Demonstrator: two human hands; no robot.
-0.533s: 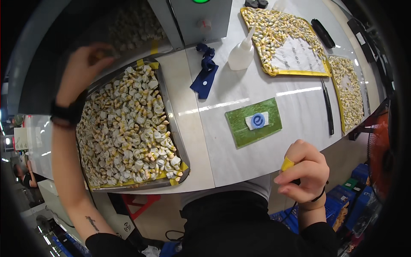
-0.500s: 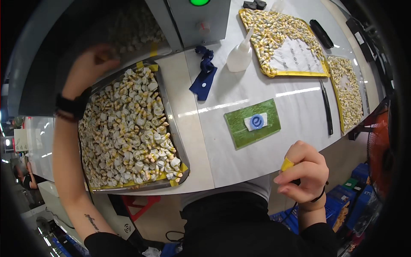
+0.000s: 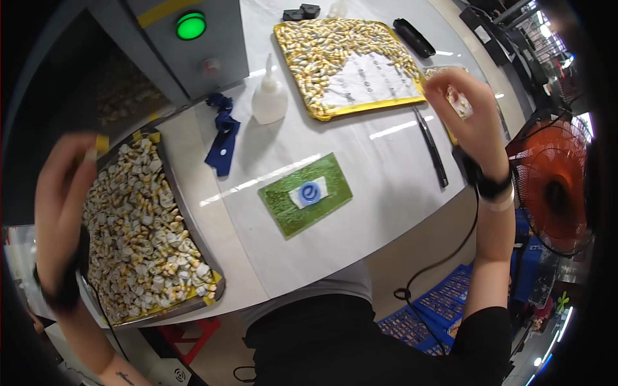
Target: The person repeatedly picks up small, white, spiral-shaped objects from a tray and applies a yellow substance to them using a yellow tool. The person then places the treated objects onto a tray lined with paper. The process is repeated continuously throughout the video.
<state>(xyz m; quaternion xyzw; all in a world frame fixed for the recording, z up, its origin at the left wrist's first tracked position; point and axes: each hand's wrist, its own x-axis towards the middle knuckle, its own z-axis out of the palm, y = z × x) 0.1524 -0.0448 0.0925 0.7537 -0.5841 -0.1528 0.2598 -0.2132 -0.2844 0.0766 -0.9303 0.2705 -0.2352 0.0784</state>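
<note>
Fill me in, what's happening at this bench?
A person's left hand is by the metal tray of small pale pieces. The right hand partly hides a smaller tray at the right. I can't tell whether either holds anything. Between them, a blue disc lies on a green board, untouched.

A black short-sleeved top fills six o'clock. The left hand and right hand have black wristbands; a dark cable loops toward five o'clock.
</note>
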